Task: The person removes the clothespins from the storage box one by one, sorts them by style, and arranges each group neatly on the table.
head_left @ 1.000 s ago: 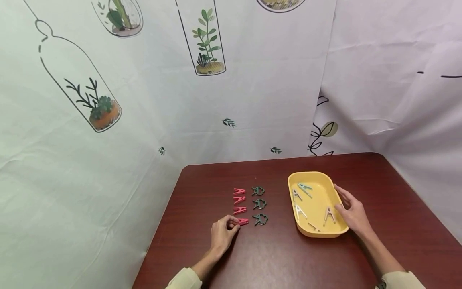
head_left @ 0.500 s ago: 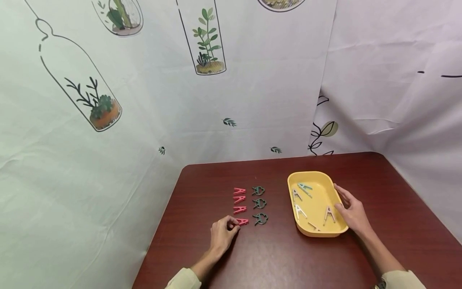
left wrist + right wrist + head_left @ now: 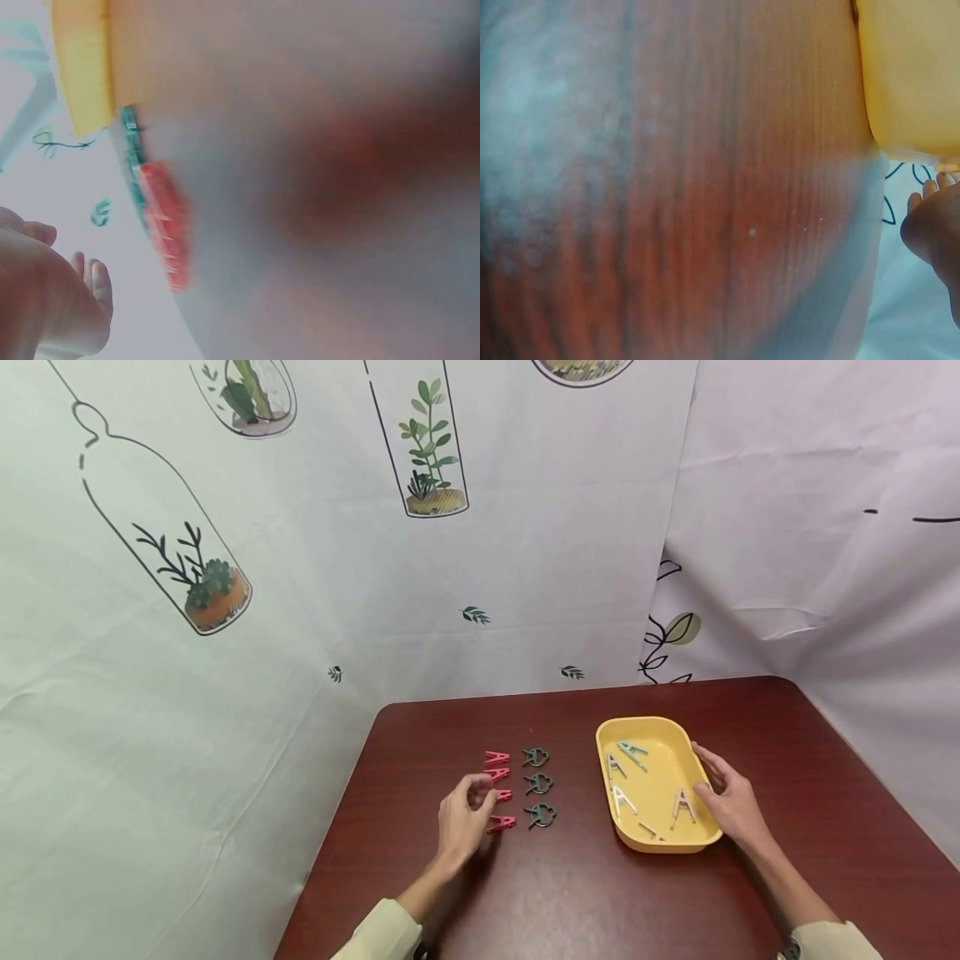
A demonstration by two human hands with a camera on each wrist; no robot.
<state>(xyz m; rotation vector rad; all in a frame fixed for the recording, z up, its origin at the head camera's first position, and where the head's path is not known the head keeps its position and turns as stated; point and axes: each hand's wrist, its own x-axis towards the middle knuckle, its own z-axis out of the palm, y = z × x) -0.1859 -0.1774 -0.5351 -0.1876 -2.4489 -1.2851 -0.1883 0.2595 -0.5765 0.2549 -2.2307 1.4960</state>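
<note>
My left hand hovers over a column of small red clothespins, thumb and fingers apart with nothing between them. It covers part of one red clothespin. In the left wrist view the same hand shows loose fingers, raised away from the blurred red clothespins. To the right of the red column stand three dark green round clips in their own column. My right hand grips the right edge of a yellow tray, thumb at the rim and fingers along the outer wall.
Inside the tray lie several pale clothespins and a mint green one. The dark red table has its far edge near a white printed cloth, which also hangs along the left side.
My left hand has let go of the nearest red clothespin and lifted up and away, its fingers parting. That clothespin now lies uncovered, slightly turned. The right hand and tray have stayed put.
</note>
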